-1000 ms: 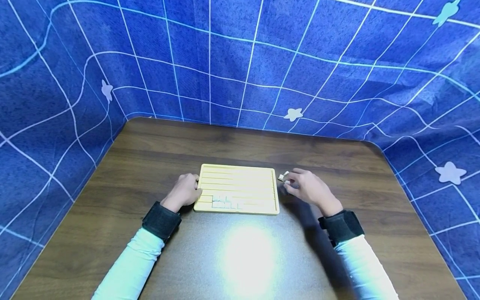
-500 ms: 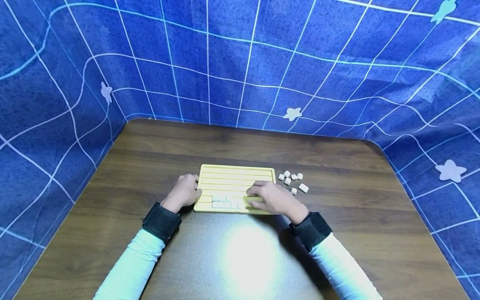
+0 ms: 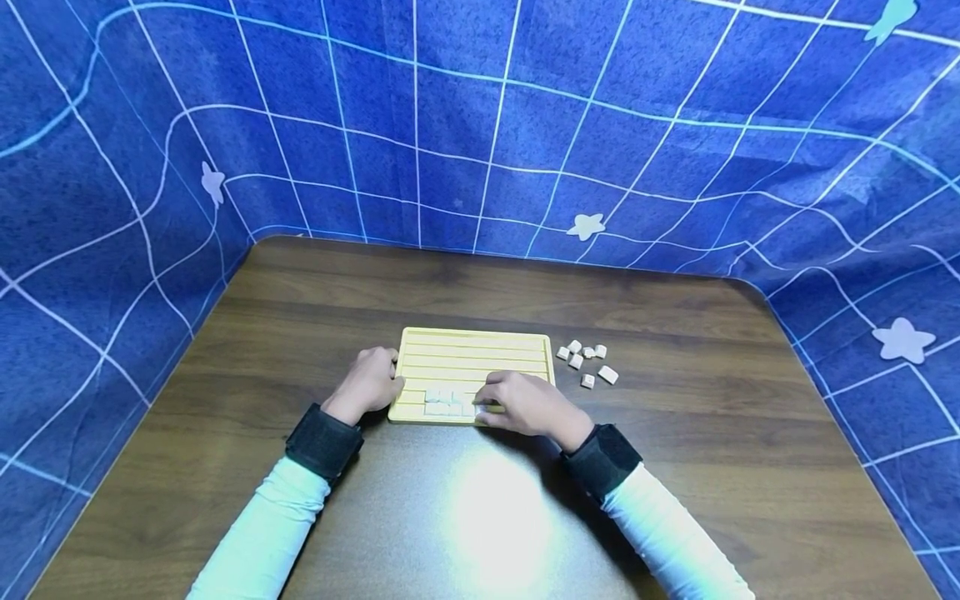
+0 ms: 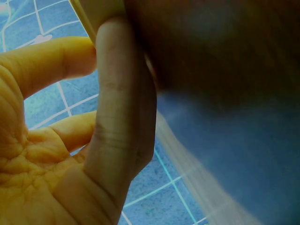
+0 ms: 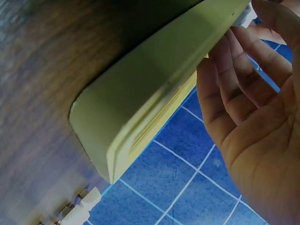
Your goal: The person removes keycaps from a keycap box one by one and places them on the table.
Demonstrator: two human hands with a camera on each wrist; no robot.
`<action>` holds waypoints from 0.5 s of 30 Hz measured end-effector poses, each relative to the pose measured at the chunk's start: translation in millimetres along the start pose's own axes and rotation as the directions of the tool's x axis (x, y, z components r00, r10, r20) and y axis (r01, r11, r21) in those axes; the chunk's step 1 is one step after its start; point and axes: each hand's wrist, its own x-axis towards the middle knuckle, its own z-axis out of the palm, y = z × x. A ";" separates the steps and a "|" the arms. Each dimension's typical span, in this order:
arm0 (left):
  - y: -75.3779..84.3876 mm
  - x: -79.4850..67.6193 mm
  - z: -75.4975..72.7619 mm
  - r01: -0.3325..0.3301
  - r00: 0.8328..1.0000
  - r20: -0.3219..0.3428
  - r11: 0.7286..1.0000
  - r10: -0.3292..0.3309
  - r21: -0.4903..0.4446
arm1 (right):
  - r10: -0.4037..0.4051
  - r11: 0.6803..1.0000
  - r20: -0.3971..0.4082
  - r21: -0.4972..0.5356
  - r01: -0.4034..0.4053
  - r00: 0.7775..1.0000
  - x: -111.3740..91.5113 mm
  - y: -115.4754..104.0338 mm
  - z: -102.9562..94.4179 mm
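Observation:
A shallow yellow tray (image 3: 472, 353) with ridged rows lies on the table. White tiles (image 3: 444, 409) sit side by side in its two nearest rows, toward the left. My left hand (image 3: 365, 386) holds the tray's left edge; in the left wrist view a finger (image 4: 61, 61) and another digit meet at the tray's corner (image 4: 101, 9). Over the lower right part of the tray, my right hand (image 3: 528, 404) pinches a small white tile (image 5: 246, 18) between thumb and fingers, at the right end of the nearest row. The fingers cover most of that tile.
Several loose white tiles (image 3: 587, 353) lie on the wooden table (image 3: 480, 287) just right of the tray. A blue curtain (image 3: 465, 125) with white grid lines and stars hangs behind the table and at both sides.
My right hand has moved left from the loose tiles onto the tray, to the end of the nearest row, uncovering the loose tiles. My left hand and the tray have stayed put.

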 end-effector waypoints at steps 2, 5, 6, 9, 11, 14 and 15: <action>0.5 -0.4 -0.4 0.000 1.000 -0.004 1.000 0.000 -0.003 | -0.009 1.000 0.000 0.003 0.009 1.000 0.6 0.8 0.3; 0.8 -1.0 -0.7 -0.002 1.000 -0.006 1.000 0.002 -0.002 | -0.029 0.999 -0.002 0.015 0.029 1.000 1.2 2.1 0.4; 1.0 -1.1 -0.7 -0.005 1.000 -0.007 1.000 0.005 -0.001 | -0.033 0.999 -0.002 0.018 0.033 0.999 1.5 2.4 0.2; 0.9 -1.4 -0.6 -0.012 1.000 -0.010 1.000 0.012 -0.001 | -0.049 0.999 -0.001 0.018 0.049 0.999 2.0 3.3 0.2; 0.7 -1.3 -0.5 -0.013 1.000 -0.010 1.000 0.013 -0.003 | -0.058 0.998 -0.002 0.007 0.058 0.998 2.3 3.4 0.3; 0.7 -0.5 -0.4 -0.008 1.000 -0.007 1.000 0.008 -0.006 | -0.072 0.997 -0.002 -0.027 0.072 0.997 2.3 3.5 0.0; 0.7 -0.4 -0.6 -0.007 1.000 -0.005 1.000 0.007 -0.006 | -0.075 0.996 -0.002 -0.040 0.074 0.997 2.3 3.4 -0.2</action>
